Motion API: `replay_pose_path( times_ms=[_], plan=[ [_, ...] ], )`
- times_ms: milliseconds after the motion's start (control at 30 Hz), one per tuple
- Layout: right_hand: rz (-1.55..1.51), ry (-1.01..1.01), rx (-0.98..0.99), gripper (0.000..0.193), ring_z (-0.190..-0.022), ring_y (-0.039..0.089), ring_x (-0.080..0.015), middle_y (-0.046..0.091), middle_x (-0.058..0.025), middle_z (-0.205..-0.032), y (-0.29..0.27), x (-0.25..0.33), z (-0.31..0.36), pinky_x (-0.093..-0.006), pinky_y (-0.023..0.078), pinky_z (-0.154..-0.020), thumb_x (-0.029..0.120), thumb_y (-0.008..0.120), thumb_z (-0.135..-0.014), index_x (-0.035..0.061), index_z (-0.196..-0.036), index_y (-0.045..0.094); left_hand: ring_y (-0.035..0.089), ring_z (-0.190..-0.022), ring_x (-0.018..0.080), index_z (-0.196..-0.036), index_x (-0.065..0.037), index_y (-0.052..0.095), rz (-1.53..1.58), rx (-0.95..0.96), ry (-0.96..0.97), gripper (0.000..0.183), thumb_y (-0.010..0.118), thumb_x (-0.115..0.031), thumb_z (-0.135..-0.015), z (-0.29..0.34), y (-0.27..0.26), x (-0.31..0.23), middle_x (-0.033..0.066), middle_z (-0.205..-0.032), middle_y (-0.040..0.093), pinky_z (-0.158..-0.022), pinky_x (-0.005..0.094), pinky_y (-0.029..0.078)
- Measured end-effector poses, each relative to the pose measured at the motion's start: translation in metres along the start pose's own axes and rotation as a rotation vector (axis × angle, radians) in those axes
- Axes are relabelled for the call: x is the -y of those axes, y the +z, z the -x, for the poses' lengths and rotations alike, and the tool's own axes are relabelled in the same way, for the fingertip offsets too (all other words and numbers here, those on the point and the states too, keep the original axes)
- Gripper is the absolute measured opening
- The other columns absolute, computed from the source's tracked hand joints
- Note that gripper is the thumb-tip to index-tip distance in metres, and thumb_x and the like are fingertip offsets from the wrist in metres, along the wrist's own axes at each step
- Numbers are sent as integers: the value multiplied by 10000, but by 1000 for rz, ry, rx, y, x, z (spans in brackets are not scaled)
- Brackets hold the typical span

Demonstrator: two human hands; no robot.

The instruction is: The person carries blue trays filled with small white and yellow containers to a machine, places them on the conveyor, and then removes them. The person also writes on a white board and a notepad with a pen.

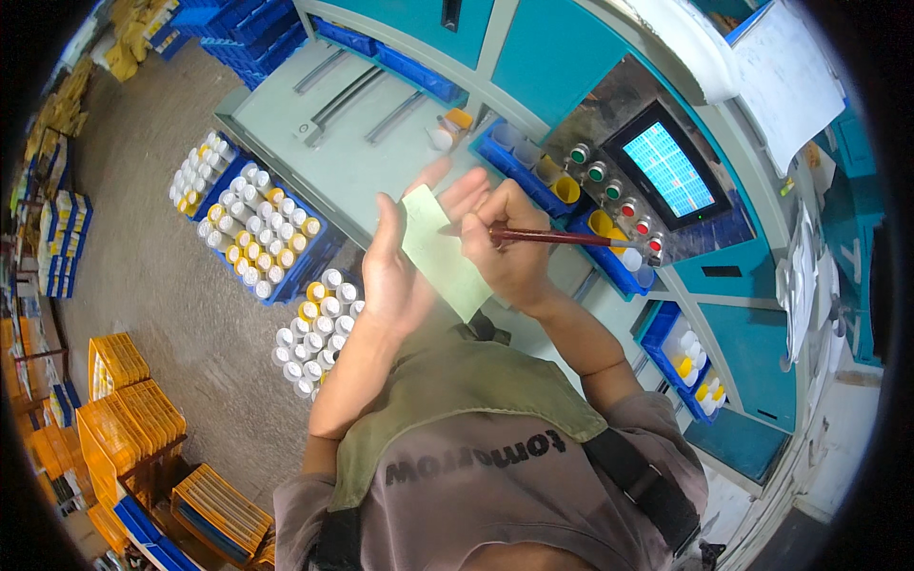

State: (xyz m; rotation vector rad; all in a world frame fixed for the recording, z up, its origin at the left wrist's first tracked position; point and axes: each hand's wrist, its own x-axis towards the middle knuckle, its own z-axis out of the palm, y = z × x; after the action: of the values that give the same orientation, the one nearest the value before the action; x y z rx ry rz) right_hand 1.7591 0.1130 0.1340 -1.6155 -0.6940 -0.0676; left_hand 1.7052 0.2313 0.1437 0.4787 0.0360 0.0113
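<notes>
A pale green slip of paper (436, 249) lies along the palm of my left hand (388, 276). That hand supports it from beneath, thumb up on the left side and fingertips showing past the paper's far edge. My right hand (509, 249) pinches a dark red pen (562, 236), its back end pointing right. The pen's tip is at or just over the slip, and I cannot tell whether it touches. The side of my right hand rests against the paper's right edge. Any marks on the slip are too faint to make out.
Behind my hands is a pale machine table (276, 119). To the right, a control panel has a lit screen (666, 164) and coloured buttons. Blue bins (519, 176) hold cups. Blue crates (324, 249) of white and yellow containers stand on the left floor, with orange crates (129, 428) nearer.
</notes>
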Motion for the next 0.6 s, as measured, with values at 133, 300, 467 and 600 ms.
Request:
replay_pose_path(
  times_ms=[133, 300, 467, 600],
  plan=[
    [-3, -17, 28, 162, -604, 579, -83, 607, -52, -677, 4, 2, -1, -255, 465, -559, 16, 622, -782, 45, -763, 463, 400, -1285, 332, -1433, -31, 226, 32, -2, -6, 681, 246, -530, -970, 2, -1, -1, 228, -1424, 349, -1050, 436, 357],
    [-2, -68, 55, 160, -618, 587, -78, 621, -60, -688, 3, 0, -2, -248, 472, -573, 11, 622, -782, 40, -756, 467, 348, -1321, 332, -1436, -32, 220, 15, -3, -12, 731, 311, -566, -945, 4, -1, -2, 224, -1415, 361, -1091, 444, 296],
    [-77, 9, 13, 174, -596, 559, -79, 591, -47, -665, 7, -4, 0, -253, 459, -554, 6, 619, -765, 45, -747, 451, 345, -1324, 329, -1435, -31, 222, 11, 6, -4, 727, 306, -563, -948, 4, -1, -2, 221, -1418, 359, -1089, 441, 301],
    [-58, 31, -30, 170, -576, 533, -75, 562, -30, -641, 5, -6, 3, -254, 443, -537, 12, 615, -766, 52, -745, 451, 348, -1323, 327, -1436, -34, 224, 24, 5, 8, 729, 302, -569, -946, 6, 0, -1, 217, -1418, 359, -1087, 439, 306]
  ],
)
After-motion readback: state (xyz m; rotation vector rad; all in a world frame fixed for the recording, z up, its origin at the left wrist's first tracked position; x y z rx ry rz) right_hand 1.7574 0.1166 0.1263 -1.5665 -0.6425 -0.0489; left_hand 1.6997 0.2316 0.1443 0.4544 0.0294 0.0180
